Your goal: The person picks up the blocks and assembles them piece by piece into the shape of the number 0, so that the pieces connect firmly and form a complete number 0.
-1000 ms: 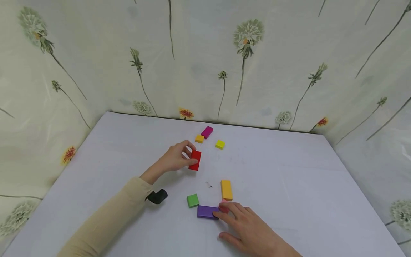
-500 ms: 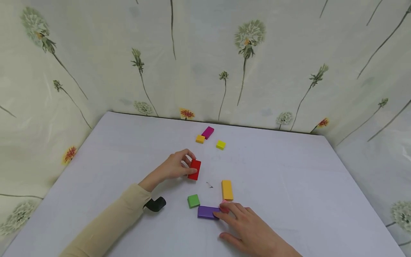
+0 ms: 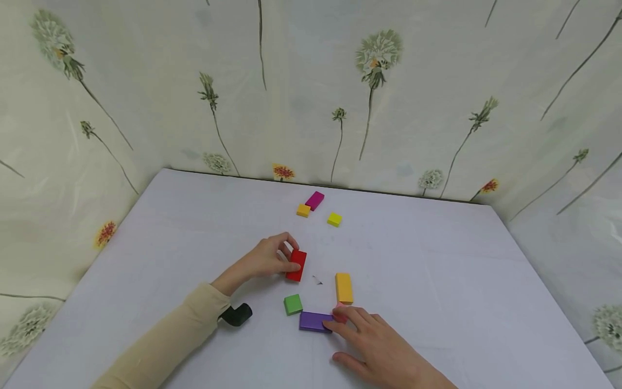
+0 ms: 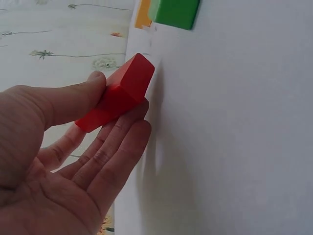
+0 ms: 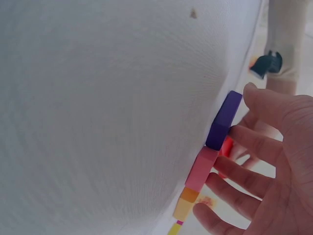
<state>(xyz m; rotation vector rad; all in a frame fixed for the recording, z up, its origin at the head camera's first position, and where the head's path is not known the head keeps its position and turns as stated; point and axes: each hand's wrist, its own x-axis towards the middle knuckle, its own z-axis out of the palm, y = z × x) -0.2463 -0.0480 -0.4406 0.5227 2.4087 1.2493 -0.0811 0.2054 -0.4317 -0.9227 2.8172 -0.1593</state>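
Note:
Between thumb and fingers, my left hand (image 3: 267,257) pinches a red rectangular block (image 4: 126,88), held tilted in the left wrist view. In the head view it is behind and left of an orange block (image 3: 344,288). My right hand (image 3: 374,341) rests its fingertips on a purple block (image 3: 313,321) and a pink block (image 5: 201,169), its fingers loosely extended and the thumb apart. In the head view the right hand hides most of the pink block. A green block (image 3: 293,304) lies by the purple block's left end, and the orange one stands just behind the pink.
Farther back on the white table (image 3: 437,270) lie a magenta block (image 3: 315,200), a small orange block (image 3: 303,210) and a yellow block (image 3: 334,219). A small dark-and-white mark (image 3: 317,280) shows mid-table. A black wrist camera (image 3: 237,315) juts from the left sleeve. Floral cloth (image 3: 291,108) hangs behind.
My left hand has brought the red block nearer to me, toward the green block, still pinching it. The right hand has kept its place on the purple and pink blocks.

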